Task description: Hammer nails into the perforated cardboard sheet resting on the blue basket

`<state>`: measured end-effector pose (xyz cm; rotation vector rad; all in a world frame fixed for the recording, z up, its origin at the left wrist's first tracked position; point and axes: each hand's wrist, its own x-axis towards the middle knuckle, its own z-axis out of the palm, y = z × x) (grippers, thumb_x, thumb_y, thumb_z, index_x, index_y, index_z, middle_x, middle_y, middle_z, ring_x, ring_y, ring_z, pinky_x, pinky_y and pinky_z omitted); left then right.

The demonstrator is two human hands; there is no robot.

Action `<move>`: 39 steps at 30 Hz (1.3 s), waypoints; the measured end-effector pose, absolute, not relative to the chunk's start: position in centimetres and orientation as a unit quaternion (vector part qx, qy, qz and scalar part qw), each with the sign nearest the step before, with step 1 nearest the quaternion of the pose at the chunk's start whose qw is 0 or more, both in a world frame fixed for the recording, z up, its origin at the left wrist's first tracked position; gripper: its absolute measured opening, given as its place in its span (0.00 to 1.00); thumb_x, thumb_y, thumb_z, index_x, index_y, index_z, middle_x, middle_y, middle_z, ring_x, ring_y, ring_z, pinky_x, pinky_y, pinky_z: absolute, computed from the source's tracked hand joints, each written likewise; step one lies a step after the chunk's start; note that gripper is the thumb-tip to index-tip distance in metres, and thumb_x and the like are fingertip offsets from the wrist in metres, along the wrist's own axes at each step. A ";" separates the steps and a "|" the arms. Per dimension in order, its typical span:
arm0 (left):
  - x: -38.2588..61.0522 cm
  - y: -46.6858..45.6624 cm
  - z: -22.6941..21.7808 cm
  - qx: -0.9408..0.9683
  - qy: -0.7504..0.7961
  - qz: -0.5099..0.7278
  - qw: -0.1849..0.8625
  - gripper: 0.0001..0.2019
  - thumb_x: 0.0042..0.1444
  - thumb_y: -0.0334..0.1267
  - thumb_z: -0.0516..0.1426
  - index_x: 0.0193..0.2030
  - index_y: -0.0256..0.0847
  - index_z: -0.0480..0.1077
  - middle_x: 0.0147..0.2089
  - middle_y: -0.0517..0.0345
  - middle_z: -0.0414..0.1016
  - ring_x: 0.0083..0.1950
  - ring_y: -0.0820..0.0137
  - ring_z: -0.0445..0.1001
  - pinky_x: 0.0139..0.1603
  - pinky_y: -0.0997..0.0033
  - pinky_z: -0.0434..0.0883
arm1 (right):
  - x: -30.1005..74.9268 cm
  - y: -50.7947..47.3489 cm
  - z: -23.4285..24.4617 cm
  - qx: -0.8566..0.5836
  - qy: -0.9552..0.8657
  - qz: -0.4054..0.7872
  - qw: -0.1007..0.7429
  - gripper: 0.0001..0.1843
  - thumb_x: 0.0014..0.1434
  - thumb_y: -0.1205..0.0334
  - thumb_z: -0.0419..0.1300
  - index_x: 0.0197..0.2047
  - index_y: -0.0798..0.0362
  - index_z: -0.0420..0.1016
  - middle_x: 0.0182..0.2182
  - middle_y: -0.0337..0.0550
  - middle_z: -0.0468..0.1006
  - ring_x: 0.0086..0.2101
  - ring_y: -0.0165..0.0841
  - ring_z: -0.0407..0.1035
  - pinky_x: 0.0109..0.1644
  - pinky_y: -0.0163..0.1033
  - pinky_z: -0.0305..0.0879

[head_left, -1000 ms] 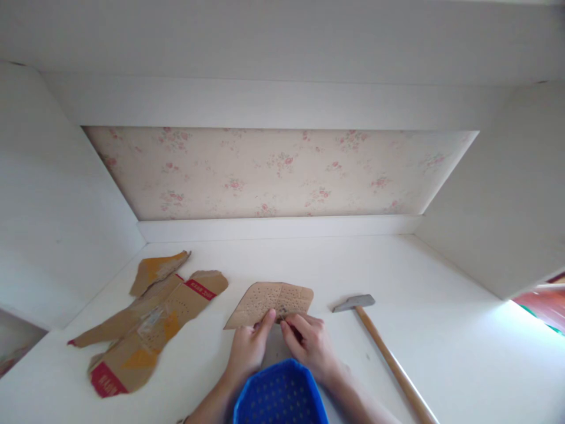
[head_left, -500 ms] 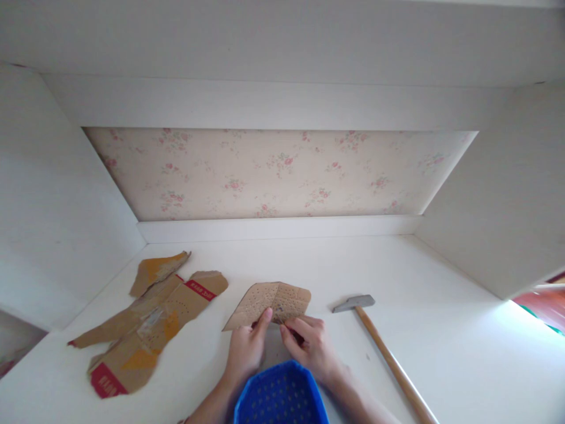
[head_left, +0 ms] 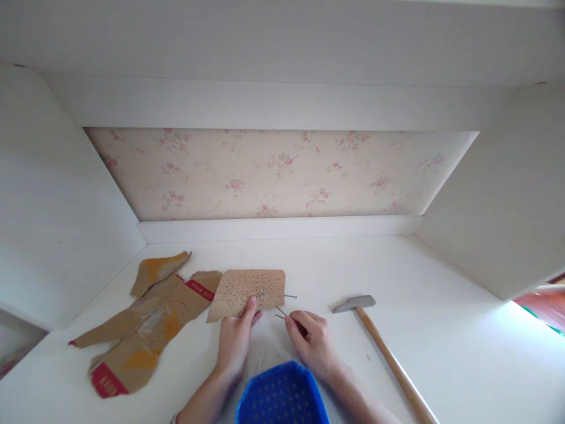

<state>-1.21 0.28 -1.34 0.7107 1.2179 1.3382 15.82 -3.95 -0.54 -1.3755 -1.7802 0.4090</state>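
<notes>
My left hand grips the lower edge of a piece of brown cardboard dotted with small holes, thumb on its front face. A thin nail juts out past the cardboard's right edge. To the right, my right hand is closed in a pinch on thin nails, whose ends point up and left, just apart from the cardboard. Below both hands stands a blue plastic basket with a perforated bottom. Faint thin bits lie on the surface above it.
Torn cardboard scraps with red printing and orange tape lie at the left. A hammer with a wooden handle rests at the right on the white surface. White panels rise at the back and sides, around floral wallpaper.
The cardboard has moved left and been turned flatter toward me with my left hand. My right hand has drawn away from it, and the nails in its fingers now show.
</notes>
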 end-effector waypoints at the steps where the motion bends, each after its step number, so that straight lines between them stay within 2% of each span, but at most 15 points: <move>1: -1.1 0.3 -1.3 0.285 0.510 0.577 0.571 0.14 0.54 0.44 0.65 0.43 0.37 0.78 0.52 0.45 0.79 0.53 0.60 0.78 0.57 0.60 0.73 | 15.9 -3.8 -0.6 -0.561 -0.700 0.159 0.413 0.17 0.68 0.59 0.50 0.29 0.51 0.72 0.22 0.36 0.71 0.24 0.29 0.66 0.29 0.33 0.58; 4: -0.9 0.3 -1.0 0.239 0.491 0.601 0.584 0.13 0.55 0.41 0.65 0.44 0.36 0.77 0.49 0.44 0.80 0.52 0.61 0.78 0.58 0.58 0.73 | 15.9 -3.4 -0.8 -0.593 -0.682 0.150 0.401 0.18 0.69 0.59 0.49 0.30 0.51 0.73 0.22 0.37 0.72 0.24 0.29 0.67 0.29 0.33 0.58; 6: -0.8 0.3 -0.6 0.215 0.481 0.619 0.582 0.12 0.56 0.39 0.65 0.45 0.36 0.76 0.52 0.44 0.79 0.53 0.61 0.77 0.56 0.58 0.74 | 15.9 -3.3 -0.8 -0.605 -0.682 0.145 0.383 0.17 0.68 0.59 0.50 0.30 0.50 0.73 0.22 0.36 0.72 0.24 0.30 0.68 0.29 0.33 0.57; 10: -0.9 0.4 0.2 0.170 0.452 0.656 0.580 0.12 0.59 0.34 0.62 0.50 0.42 0.74 0.56 0.48 0.76 0.57 0.64 0.74 0.53 0.65 0.75 | 15.8 -3.0 -0.5 -0.623 -0.692 0.134 0.339 0.14 0.65 0.63 0.53 0.29 0.50 0.73 0.23 0.38 0.76 0.26 0.32 0.70 0.30 0.35 0.57; 15: -1.0 0.4 0.6 0.157 0.437 0.662 0.589 0.15 0.61 0.32 0.60 0.54 0.46 0.72 0.57 0.50 0.75 0.57 0.67 0.74 0.50 0.70 0.75 | 15.8 -2.8 -0.5 -0.634 -0.701 0.121 0.305 0.13 0.62 0.66 0.54 0.27 0.50 0.73 0.25 0.41 0.77 0.30 0.35 0.72 0.34 0.36 0.58; 24: -1.0 0.3 0.4 0.160 0.436 0.652 0.599 0.11 0.60 0.32 0.61 0.49 0.42 0.74 0.54 0.49 0.77 0.53 0.67 0.76 0.48 0.71 0.76 | 15.7 -2.6 -0.9 -0.649 -0.691 0.122 0.296 0.11 0.62 0.68 0.54 0.30 0.51 0.74 0.27 0.40 0.76 0.29 0.33 0.71 0.32 0.36 0.60; 29: -0.9 0.3 0.1 0.184 0.427 0.637 0.615 0.12 0.58 0.33 0.63 0.48 0.37 0.75 0.52 0.45 0.77 0.52 0.65 0.77 0.49 0.68 0.76 | 15.7 -2.5 -1.0 -0.648 -0.690 0.123 0.299 0.10 0.61 0.69 0.55 0.30 0.50 0.74 0.27 0.40 0.76 0.28 0.34 0.71 0.33 0.36 0.61; 39: -0.9 0.2 0.2 0.188 0.427 0.624 0.627 0.12 0.57 0.30 0.62 0.48 0.38 0.75 0.53 0.47 0.78 0.53 0.66 0.76 0.48 0.70 0.76 | 15.6 -2.6 -0.8 -0.647 -0.687 0.130 0.303 0.09 0.60 0.69 0.56 0.30 0.50 0.73 0.27 0.40 0.76 0.28 0.34 0.71 0.32 0.36 0.60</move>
